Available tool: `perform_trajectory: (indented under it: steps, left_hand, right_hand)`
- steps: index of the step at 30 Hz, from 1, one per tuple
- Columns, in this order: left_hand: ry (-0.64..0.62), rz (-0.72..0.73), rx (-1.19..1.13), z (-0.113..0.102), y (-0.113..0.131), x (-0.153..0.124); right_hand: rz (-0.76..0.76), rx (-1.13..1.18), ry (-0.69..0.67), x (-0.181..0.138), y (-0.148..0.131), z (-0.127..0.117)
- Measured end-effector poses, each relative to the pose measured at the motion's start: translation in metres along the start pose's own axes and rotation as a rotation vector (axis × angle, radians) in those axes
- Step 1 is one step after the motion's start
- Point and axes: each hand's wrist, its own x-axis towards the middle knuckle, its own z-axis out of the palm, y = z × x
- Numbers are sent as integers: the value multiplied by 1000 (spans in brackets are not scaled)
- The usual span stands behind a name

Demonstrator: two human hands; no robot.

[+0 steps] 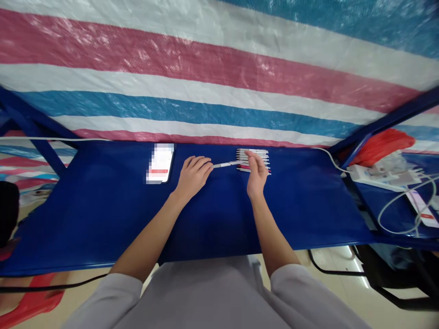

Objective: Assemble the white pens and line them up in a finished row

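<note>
Two grey sleeves [118, 290] sit nearest; over one blue tabletop [305, 205], left hand [194, 177] holds one pen [224, 164] between both hands; right hand [257, 176], grip unclear, partly covers several lined-up pens [242, 156]; one phone [167, 163]

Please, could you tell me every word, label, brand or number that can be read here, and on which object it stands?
No text can be read.
Phone on the left: screen partly pixelated; nothing legible.
Phone-like device at the far right: too small and blurred.
Row of pens and single pen: any print is too small.
</note>
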Motion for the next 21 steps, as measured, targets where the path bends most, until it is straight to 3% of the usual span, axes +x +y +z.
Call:
perform_trajectory:
  steps: [4, 7, 21]
  left_hand:
    - [-9, -9, -12, 1, 4, -4]
    - [10, 0, -17, 3, 7, -9]
    - [88, 63, -54, 16, 12, -21]
  right_hand:
    - [-467, -543, -445, -10, -10, -4]
    - [-627, -711, -619, -17, -7, -2]
    - [-785, -976, -753, -13, -2, -11]
